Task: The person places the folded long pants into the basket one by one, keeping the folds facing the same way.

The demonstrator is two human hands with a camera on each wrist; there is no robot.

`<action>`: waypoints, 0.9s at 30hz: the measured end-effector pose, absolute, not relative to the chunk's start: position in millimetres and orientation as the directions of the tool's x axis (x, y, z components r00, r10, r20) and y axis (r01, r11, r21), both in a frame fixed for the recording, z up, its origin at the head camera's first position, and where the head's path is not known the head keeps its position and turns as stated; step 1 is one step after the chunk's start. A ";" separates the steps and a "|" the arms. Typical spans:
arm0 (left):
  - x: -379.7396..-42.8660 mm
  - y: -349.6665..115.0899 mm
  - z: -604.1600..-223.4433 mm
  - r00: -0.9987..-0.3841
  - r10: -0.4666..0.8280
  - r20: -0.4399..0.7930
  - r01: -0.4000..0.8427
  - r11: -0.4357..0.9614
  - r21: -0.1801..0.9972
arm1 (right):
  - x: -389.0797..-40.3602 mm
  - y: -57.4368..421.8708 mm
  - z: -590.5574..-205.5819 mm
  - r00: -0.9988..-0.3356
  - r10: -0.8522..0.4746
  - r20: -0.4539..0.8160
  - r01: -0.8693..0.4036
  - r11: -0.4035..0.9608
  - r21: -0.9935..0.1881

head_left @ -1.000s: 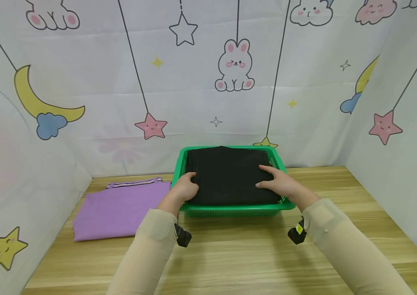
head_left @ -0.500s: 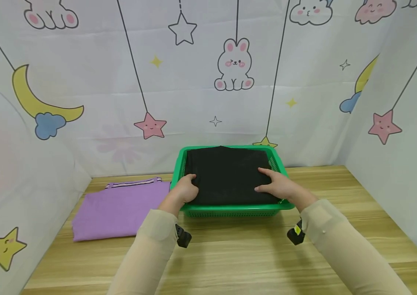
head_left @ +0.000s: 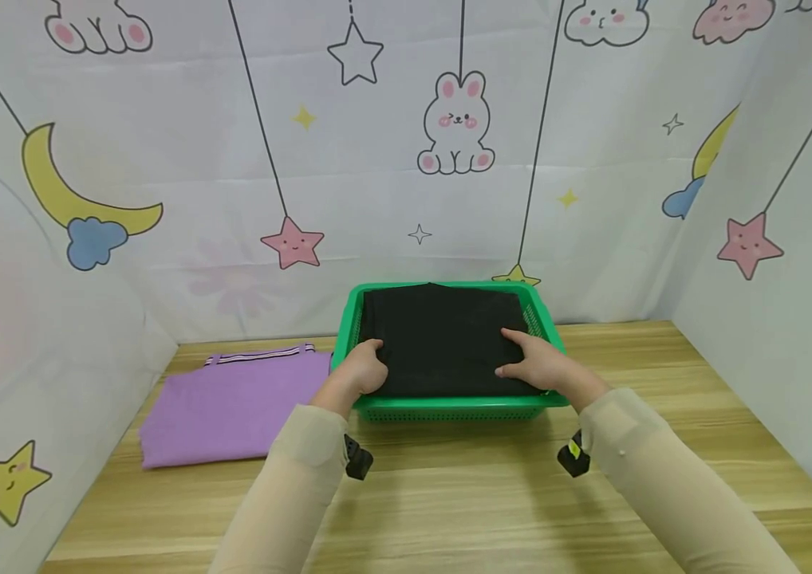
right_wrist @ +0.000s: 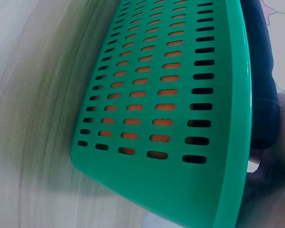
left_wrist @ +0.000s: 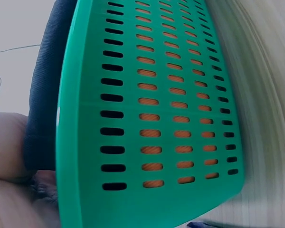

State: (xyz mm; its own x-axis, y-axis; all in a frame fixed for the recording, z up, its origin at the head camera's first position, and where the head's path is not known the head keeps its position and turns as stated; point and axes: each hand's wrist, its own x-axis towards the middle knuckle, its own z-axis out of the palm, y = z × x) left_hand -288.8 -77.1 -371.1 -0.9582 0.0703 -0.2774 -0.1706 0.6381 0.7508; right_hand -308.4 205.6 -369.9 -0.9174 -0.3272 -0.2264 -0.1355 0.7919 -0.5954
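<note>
A folded black cloth (head_left: pixel 442 343) lies in a green plastic basket (head_left: pixel 449 404), its near edge level with the front rim. My left hand (head_left: pixel 359 369) holds the left side of the cloth, thumb on top. My right hand (head_left: pixel 549 364) holds the right side, with thumb and forefinger spread over the top. In the left wrist view the thumb (left_wrist: pixel 7 142) overlaps the cloth's end, just above the rim. Beside the basket rim in the right wrist view, the cloth (right_wrist: pixel 263 104) rests against the hand. The other fingers are mostly hidden by the cloth and the basket.
Orange ribbed cloth (left_wrist: pixel 152 149) shows through the basket's slots. Left of the basket, a folded purple garment (head_left: pixel 241 410) with a striped band lies on the wooden table (head_left: pixel 463 494). A printed white curtain (head_left: pixel 377 183) hangs close behind the basket.
My right hand has shifted slightly left and toward me on the cloth. The left hand, basket and purple garment stay almost where they were.
</note>
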 end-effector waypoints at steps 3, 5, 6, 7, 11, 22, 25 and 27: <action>-288.1 -76.1 -369.3 -0.957 0.067 -0.284 -0.176 0.645 0.744 | -308.2 203.0 -369.2 -0.918 -0.322 -0.232 -0.143 0.814 -0.563; -288.1 -75.5 -368.7 -0.956 0.064 -0.287 -0.176 0.655 0.734 | -307.9 201.2 -368.4 -0.920 -0.314 -0.235 -0.144 0.827 -0.543; -288.1 -75.4 -368.2 -0.955 0.062 -0.290 -0.178 0.661 0.729 | -307.7 200.3 -368.2 -0.921 -0.311 -0.234 -0.146 0.834 -0.532; -288.4 -75.0 -368.0 -0.954 0.060 -0.295 -0.182 0.665 0.725 | -307.4 199.6 -367.8 -0.922 -0.308 -0.235 -0.147 0.840 -0.522; -291.1 -74.3 -368.4 -0.950 0.054 -0.308 -0.184 0.701 0.690 | -306.8 196.7 -367.2 -0.923 -0.300 -0.241 -0.153 0.860 -0.486; -292.1 -73.1 -366.7 -0.954 0.048 -0.296 -0.163 0.745 0.647 | -305.8 194.4 -364.5 -0.932 -0.292 -0.217 -0.162 0.867 -0.471; -289.7 -72.7 -367.4 -0.963 0.047 -0.266 -0.137 0.762 0.633 | -304.4 194.9 -366.0 -0.940 -0.279 -0.197 -0.160 0.870 -0.467; -287.6 -72.3 -367.6 -0.969 0.049 -0.241 -0.117 0.769 0.629 | -302.9 195.2 -366.9 -0.946 -0.269 -0.179 -0.159 0.871 -0.465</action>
